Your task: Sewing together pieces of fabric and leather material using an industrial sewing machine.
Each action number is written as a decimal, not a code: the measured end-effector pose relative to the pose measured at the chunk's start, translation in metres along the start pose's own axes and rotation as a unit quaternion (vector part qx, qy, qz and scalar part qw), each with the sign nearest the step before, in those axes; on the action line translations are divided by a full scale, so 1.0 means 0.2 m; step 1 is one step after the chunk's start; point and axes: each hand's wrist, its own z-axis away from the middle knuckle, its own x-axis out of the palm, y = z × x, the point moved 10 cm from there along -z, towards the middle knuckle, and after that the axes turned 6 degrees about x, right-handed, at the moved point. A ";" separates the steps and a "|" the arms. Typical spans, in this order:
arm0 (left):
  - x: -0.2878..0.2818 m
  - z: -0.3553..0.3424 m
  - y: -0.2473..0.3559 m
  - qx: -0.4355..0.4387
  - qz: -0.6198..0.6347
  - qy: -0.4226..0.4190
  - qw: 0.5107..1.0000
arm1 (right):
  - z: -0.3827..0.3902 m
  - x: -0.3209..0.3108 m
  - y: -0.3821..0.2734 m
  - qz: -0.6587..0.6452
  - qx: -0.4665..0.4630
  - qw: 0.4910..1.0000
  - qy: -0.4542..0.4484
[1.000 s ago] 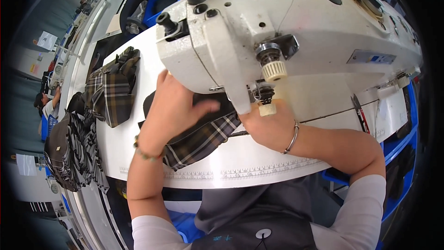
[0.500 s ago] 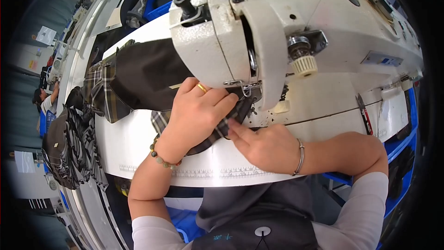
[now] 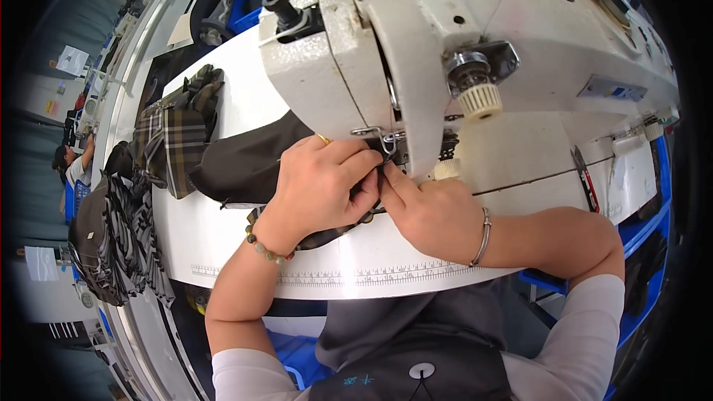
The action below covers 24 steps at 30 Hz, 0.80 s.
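Along the front edge of the white table [image 3: 186, 230], a ruler scale [image 3: 408, 276] with numerals is running; a silver-and-blue plate [image 3: 613, 89] is marking the sewing machine [image 3: 549, 44]; blue characters [image 3: 359, 381] are showing on the dark apron [image 3: 464, 371]. From where I am standing, a white sheet [image 3: 41, 263] is perhaps bearing illegible print.

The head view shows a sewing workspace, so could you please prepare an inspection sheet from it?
Surface: white table, ruler markings along the near edge.
Job's things: dark fabric reaching under the sewing machine; plaid fabric partly hidden below the hands.
Clutter: plaid pile at left; red-handled tool at right; bunched dark fabric beyond the left edge.
Grippers: left hand and right hand meet at the fabric near the needle area; exact grip hidden.
Cables: nothing seen.
Surroundings: co-worker at far left.
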 end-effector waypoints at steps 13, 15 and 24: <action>0.08 0.02 0.02 0.018 -0.061 -0.009 0.998 | 0.01 0.03 -0.05 -0.002 -0.037 0.999 -0.032; 0.07 0.02 0.04 0.029 -0.053 -0.013 0.998 | 0.02 0.04 -0.05 0.002 -0.040 0.998 -0.039; 0.08 0.03 0.10 0.021 -0.022 -0.074 0.997 | 0.04 0.04 -0.07 0.006 -0.050 0.998 -0.039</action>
